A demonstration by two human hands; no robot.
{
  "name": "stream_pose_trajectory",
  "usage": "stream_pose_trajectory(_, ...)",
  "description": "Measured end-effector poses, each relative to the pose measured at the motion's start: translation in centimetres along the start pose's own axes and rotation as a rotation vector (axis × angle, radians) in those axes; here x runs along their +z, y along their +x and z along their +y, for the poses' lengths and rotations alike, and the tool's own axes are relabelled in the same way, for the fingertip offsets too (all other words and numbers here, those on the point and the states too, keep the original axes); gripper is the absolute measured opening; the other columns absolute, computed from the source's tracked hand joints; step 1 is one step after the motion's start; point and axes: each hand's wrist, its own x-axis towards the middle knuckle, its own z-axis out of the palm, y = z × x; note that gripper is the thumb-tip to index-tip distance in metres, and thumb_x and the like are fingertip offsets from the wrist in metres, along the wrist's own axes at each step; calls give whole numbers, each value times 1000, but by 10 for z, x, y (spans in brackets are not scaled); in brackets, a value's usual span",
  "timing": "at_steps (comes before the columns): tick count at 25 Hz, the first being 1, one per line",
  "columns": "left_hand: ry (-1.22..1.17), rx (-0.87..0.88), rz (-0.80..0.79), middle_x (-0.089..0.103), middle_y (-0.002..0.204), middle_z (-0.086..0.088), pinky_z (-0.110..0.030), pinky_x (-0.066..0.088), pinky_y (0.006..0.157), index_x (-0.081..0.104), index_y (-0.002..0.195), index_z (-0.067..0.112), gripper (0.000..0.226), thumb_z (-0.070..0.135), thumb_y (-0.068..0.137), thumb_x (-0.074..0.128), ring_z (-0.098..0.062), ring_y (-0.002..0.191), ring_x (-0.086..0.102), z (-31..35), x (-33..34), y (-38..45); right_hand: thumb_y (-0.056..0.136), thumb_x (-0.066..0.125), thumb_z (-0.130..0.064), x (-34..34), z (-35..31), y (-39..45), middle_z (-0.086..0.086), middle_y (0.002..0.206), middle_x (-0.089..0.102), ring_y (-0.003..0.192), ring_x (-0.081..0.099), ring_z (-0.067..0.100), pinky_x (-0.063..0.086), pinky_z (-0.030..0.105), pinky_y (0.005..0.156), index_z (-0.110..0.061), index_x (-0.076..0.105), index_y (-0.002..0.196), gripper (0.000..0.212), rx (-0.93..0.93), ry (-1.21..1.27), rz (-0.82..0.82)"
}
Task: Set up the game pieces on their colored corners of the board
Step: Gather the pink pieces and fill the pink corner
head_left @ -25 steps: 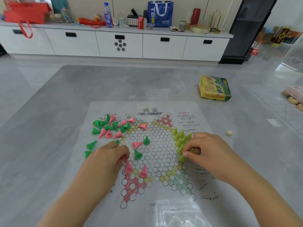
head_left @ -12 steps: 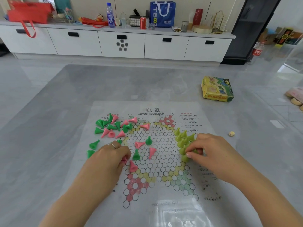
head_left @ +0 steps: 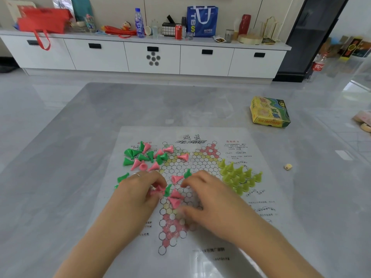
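Pink pieces (head_left: 174, 198) sit between both hands; left hand (head_left: 138, 192) pinches one, right hand (head_left: 212, 199) fingers loosely curled, empty.

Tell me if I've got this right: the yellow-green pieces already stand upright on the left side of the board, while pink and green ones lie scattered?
Not quite. The head view shows the yellow-green pieces standing upright on the right side of the board; the pink and green ones do lie scattered.

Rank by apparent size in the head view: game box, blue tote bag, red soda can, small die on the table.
1. game box
2. blue tote bag, close to the box but farther away, so unsure
3. red soda can
4. die
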Motion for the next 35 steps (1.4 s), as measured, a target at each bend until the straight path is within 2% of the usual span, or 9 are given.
stream_pose_trajectory(2, -269, -141, 26, 64, 72, 12, -6, 39, 57, 62, 76, 28, 18, 11, 81, 63, 0, 60, 53, 2, -4, -1, 82, 55, -45, 14, -10, 6, -7, 124, 39, 113, 39, 13, 41, 28, 88, -28, 36, 126, 51, -5, -39, -10)
stream_pose_trajectory(5, -1139, -418, -109, 65, 63, 5, -10, 42, 46, 67, 81, 12, 17, 3, 67, 73, -1, 49, 54, 7, -12, 0, 86, 53, -32, 24, -18, 13, -3, 114, 41, 99, 38, 14, 38, 26, 74, -20, 41, 114, 33, -39, -54, 29)
stream_pose_trajectory(7, -1666, -523, -235, 63, 67, -4, -15, 43, 41, 71, 79, 5, 41, 7, 42, 88, -6, 46, 51, 4, -16, 1, 89, 48, -22, 25, -21, 14, -2, 111, 43, 89, 36, 12, 33, 24, 67, -17, 44, 108, 20, -58, -37, 34)
stream_pose_trajectory(9, -1907, -586, -234, 63, 70, -7, -17, 42, 39, 72, 76, 3, 54, 5, 25, 90, -9, 46, 47, -4, -20, 3, 90, 45, -16, 24, -21, 15, -2, 107, 47, 84, 41, 13, 34, 21, 64, -16, 49, 104, 15, -57, 17, 60)
stream_pose_trajectory(15, -1823, -824, -50, 57, 57, -11, -18, 47, 39, 57, 86, 0, 15, 7, 79, 46, -16, 50, 49, 4, -8, 4, 84, 52, -9, 3, -25, 19, -13, 77, 53, 72, 49, 2, 39, 12, 64, -19, 56, 81, 11, 10, 180, 261)
stream_pose_trajectory(21, -1829, -809, -171, 62, 81, -21, -37, 59, 61, 60, 88, -7, 19, 6, 85, 46, -28, 74, 62, 20, 2, 2, 81, 60, -3, -23, -29, 13, -6, 78, 66, 72, 62, 2, 51, 14, 67, -21, 63, 75, 19, 52, 665, 319)
stream_pose_trajectory(27, -1896, -745, -290, 62, 92, -22, -38, 60, 66, 60, 98, -13, 27, 5, 87, 43, -23, 75, 59, 26, 2, -1, 85, 58, -12, -7, -16, 12, -8, 91, 56, 82, 49, 0, 40, 11, 73, -22, 67, 93, 16, -122, 103, 237)
stream_pose_trajectory(31, -1742, -722, -263, 66, 92, -27, -37, 58, 69, 61, 96, -15, 24, 0, 84, 47, -27, 77, 66, 28, 3, -1, 87, 56, -16, -11, -11, 11, -14, 91, 49, 77, 46, -4, 42, 14, 76, -24, 63, 104, 20, -95, 107, 221)
stream_pose_trajectory(35, -1603, -704, -191, 71, 83, -24, -31, 59, 65, 64, 89, -13, 19, -5, 85, 47, -25, 75, 70, 31, 7, -1, 85, 57, -16, -15, -7, 8, -18, 85, 51, 76, 53, -2, 46, 17, 76, -21, 62, 92, 10, -33, 126, 240)
